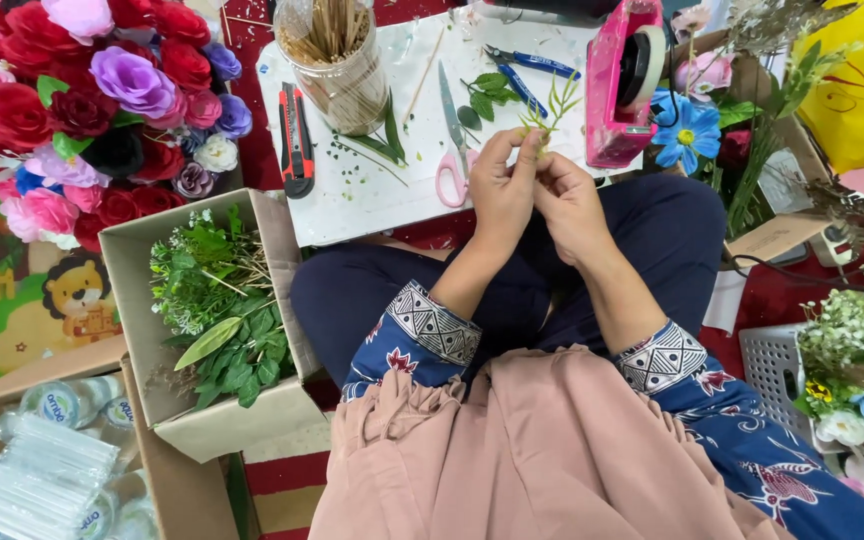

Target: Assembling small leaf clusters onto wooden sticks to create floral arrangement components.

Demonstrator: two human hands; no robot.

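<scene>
Fingers of left hand (499,190) and right hand (569,203) pinch closed around a thin green sprig (549,112) with narrow leaves, above a white board (352,190)

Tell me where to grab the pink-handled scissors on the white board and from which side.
Grip the scissors by the pink loop handles, coming from the near edge of the white board. The handles point toward the person, just left of the left hand, while the closed blades point away toward the jar of sticks. That likely keeps fingers off the blades.
</scene>
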